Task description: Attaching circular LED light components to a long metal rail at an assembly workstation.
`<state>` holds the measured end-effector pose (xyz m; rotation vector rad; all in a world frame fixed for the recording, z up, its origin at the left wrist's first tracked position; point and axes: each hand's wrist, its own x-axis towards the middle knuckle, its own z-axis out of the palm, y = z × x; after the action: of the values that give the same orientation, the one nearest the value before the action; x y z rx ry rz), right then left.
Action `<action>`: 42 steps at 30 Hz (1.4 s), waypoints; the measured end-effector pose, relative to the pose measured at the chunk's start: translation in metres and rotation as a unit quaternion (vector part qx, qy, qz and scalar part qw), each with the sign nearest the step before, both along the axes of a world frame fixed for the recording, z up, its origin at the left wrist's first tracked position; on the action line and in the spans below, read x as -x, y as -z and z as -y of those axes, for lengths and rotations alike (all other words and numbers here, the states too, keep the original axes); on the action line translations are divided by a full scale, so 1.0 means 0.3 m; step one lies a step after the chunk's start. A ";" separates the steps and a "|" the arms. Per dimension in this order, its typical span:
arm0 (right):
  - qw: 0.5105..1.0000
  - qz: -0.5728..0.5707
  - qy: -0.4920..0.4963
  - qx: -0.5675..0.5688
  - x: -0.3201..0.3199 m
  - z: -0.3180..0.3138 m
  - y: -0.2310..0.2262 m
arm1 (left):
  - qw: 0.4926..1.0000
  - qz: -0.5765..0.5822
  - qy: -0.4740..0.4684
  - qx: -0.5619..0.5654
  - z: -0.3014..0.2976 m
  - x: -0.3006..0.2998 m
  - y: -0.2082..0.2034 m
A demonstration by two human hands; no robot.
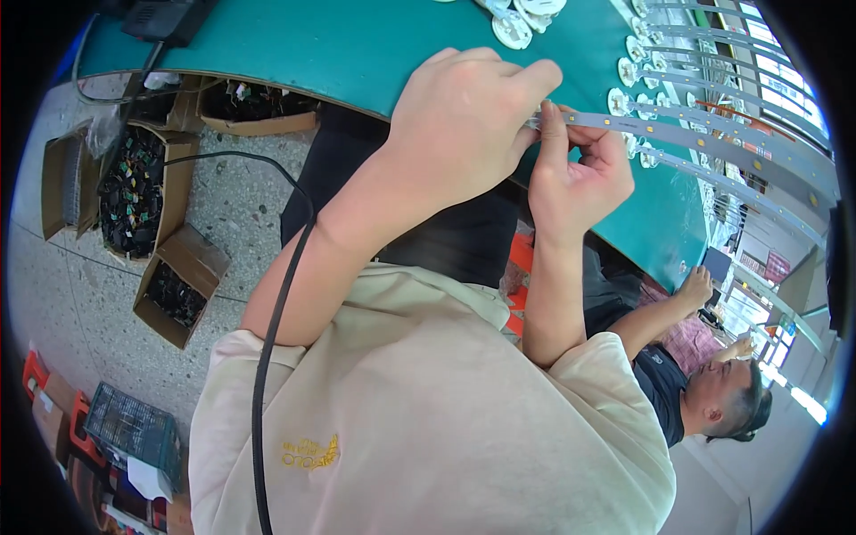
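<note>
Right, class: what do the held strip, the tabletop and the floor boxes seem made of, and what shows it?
Held strip: perhaps a thin circuit board, pale and matt, dotted with small yellow squares.
Tabletop: possibly rubber or vinyl, its smooth green surface faintly shiny.
Floor boxes: very likely cardboard, matt brown with thin flat walls.

The left forearm (357, 214) slants far and to the right, ending in the left grip (477, 111), knuckles uppermost, fingers bent, some fingertips hidden. The right forearm (553, 285) rises almost straight toward the far side; the right grip (580, 174) pinches, thumb (554, 138) upright, fingers curled. The 2 grips are close together.
</note>
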<state>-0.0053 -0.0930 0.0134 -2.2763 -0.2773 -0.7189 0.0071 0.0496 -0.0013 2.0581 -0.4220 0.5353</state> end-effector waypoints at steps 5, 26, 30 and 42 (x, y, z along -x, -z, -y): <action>0.997 -0.043 0.014 -0.060 0.019 0.018 0.007 | 0.999 0.010 0.042 0.009 -0.014 0.009 -0.015; 0.920 -0.068 -0.221 -0.316 0.095 0.084 -0.391 | 0.958 -0.024 0.114 0.261 0.041 0.208 -0.298; 0.933 -0.049 -0.202 -0.295 0.097 0.093 -0.416 | 0.927 -0.098 0.152 0.329 0.064 0.212 -0.338; 0.963 -0.015 -0.195 -0.184 0.100 0.162 -0.383 | 0.850 -0.208 0.239 0.421 0.060 0.232 -0.373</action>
<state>-0.0351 -0.1417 0.1284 -1.8061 -0.5150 -0.4814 -0.0623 0.0316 0.1106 1.1003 -0.3330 -0.0589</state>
